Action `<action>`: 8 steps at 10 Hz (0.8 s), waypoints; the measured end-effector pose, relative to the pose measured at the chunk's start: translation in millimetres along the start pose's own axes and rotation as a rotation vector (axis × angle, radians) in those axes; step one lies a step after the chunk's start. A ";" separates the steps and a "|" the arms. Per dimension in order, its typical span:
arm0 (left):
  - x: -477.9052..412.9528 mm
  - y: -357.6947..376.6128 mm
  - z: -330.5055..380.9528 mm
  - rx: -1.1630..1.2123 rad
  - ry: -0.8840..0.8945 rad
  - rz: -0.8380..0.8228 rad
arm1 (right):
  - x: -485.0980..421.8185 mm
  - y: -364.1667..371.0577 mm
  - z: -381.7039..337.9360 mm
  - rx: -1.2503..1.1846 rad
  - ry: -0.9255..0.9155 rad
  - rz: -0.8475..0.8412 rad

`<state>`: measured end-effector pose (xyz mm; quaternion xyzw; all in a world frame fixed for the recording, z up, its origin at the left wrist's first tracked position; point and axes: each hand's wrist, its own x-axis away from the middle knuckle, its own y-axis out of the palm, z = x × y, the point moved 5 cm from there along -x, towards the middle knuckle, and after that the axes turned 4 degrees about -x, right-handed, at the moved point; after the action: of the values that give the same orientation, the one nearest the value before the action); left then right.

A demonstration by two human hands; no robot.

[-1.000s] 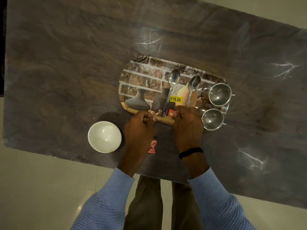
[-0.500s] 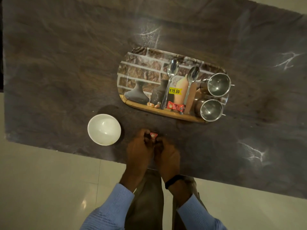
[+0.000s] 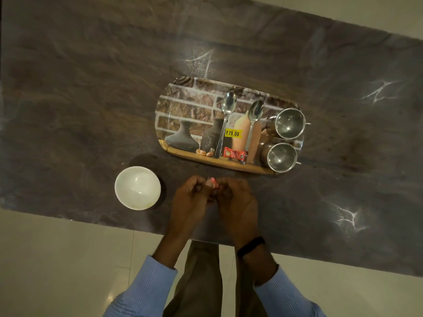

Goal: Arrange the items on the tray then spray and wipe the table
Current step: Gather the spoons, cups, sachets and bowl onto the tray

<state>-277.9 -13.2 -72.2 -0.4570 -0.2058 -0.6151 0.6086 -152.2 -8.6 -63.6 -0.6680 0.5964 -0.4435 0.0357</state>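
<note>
Mid-arranging, fingers [image 3: 195,183] of my left hand [image 3: 190,202] and right hand [image 3: 238,202] pinch a red sachet [image 3: 211,181]; next, it needs placing on the tray [image 3: 183,104].
</note>
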 end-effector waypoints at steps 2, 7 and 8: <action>-29.3 0.8 48.0 0.290 0.039 -0.048 | -30.5 -59.0 -66.9 0.134 -0.567 0.337; -80.4 -15.9 110.9 -0.228 0.286 0.325 | -139.4 -50.2 -44.8 0.628 -0.226 0.148; -77.8 -15.0 101.6 -0.250 0.286 0.311 | -141.5 -44.3 -42.5 0.630 -0.182 0.134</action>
<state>-272.5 115.3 -80.3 -0.4632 0.0331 -0.5932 0.6576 -130.5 141.7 -90.2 -0.6205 0.4669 -0.5413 0.3224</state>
